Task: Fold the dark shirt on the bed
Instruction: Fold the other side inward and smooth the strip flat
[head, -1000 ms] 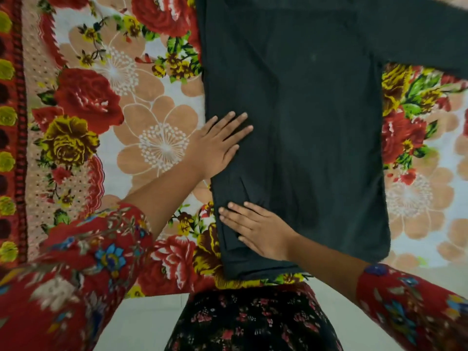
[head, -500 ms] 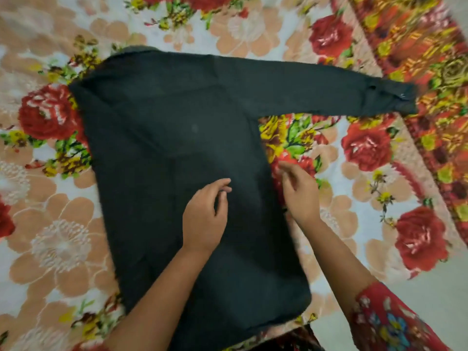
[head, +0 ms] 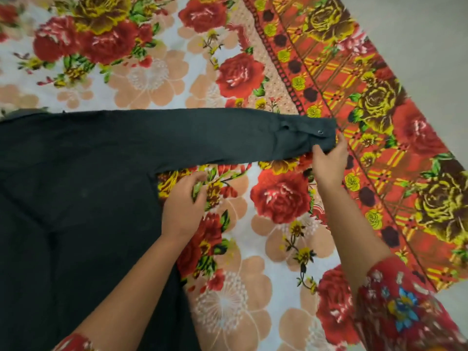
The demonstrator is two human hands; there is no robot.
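The dark shirt (head: 76, 198) lies flat on the bed and fills the left half of the head view. Its long sleeve (head: 202, 138) stretches straight out to the right, ending in a cuff with a small snap button. My right hand (head: 329, 163) pinches the cuff's lower corner at the sleeve's far end. My left hand (head: 183, 203) hovers at the shirt's right side edge, just below the armpit, fingers curled; it is unclear whether they grip the cloth.
A floral bedsheet (head: 253, 249) with red roses covers the bed. Its patterned red border (head: 379, 122) runs diagonally at the right, with bare grey floor (head: 430, 34) beyond it. My red floral sleeves show at the bottom.
The view has swung right along the sleeve. My right hand moved from the shirt's side out to the cuff and took hold of it. My left hand shifted from the shirt's body to the armpit edge.
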